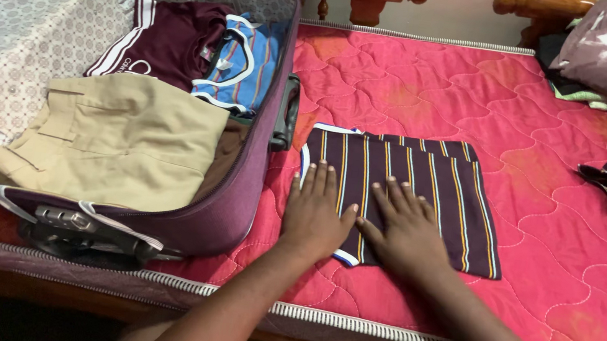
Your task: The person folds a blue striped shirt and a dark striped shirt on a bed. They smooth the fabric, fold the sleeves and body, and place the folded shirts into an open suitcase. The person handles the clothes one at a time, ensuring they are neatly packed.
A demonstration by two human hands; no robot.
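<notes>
On red quilted mattress, folded dark striped shirt beside open maroon suitcase, left hand and right hand flat on shirt, fingers spread, grasping nothing, thumbs touching.

Soft, even indoor light falls from above, bright enough that colours read strongly on the red quilted mattress beyond the hands. The left hand and right hand cast only faint shadows. Below the forearms, under the mattress edge, the picture drops to near black. Focus is sharp throughout, with slight wide-angle bending towards the corners and no glare.
</notes>
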